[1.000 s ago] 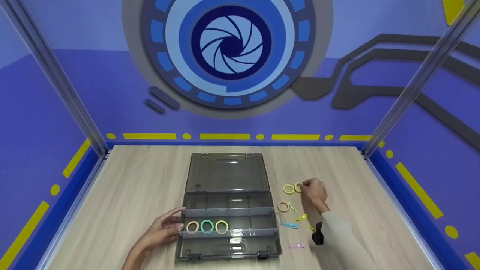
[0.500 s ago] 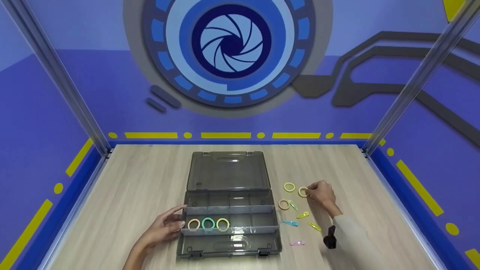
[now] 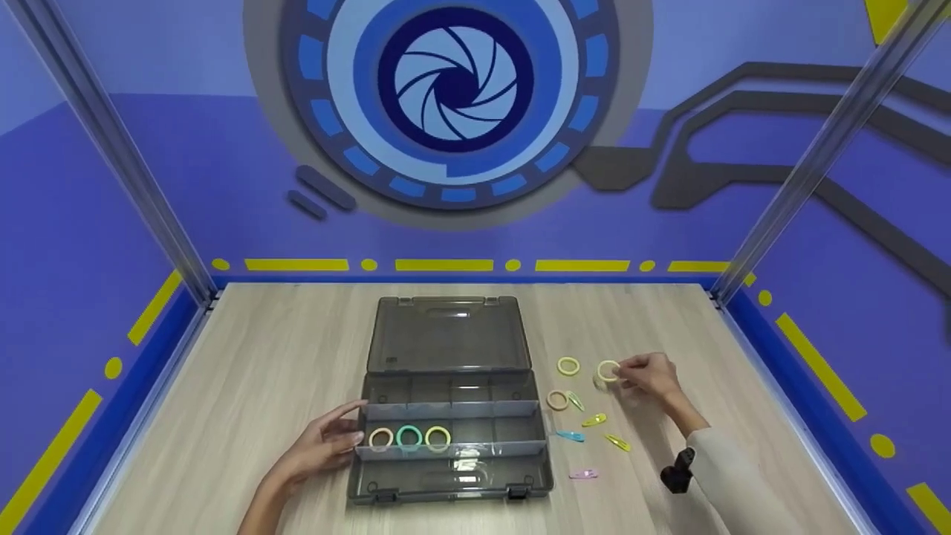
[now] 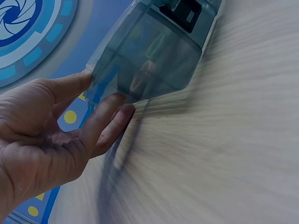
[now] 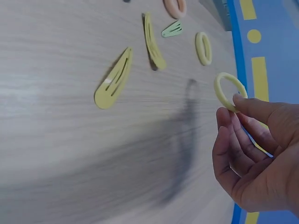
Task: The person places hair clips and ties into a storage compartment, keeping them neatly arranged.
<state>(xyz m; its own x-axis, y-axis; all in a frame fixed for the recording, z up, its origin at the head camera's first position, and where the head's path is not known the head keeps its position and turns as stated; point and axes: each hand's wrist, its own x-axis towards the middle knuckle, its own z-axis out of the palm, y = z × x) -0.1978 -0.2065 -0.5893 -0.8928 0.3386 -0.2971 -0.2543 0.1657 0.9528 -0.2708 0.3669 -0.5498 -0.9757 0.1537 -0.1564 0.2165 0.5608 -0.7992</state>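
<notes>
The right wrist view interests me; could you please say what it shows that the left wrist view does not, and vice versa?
Only the right wrist view shows loose hair clips and the right hand pinching a yellow hair tie. Only the left wrist view shows the left hand at the box and a black latch. Both show the tabletop and yellow marks on the blue wall.

Muted light, apparently from overhead, leaves white glare on the gray plastic box [image 3: 475,425]; soft-edged shadows spread over the counter [image 5: 51,65], its grain smeared by blur in the dim left wrist view.
</notes>
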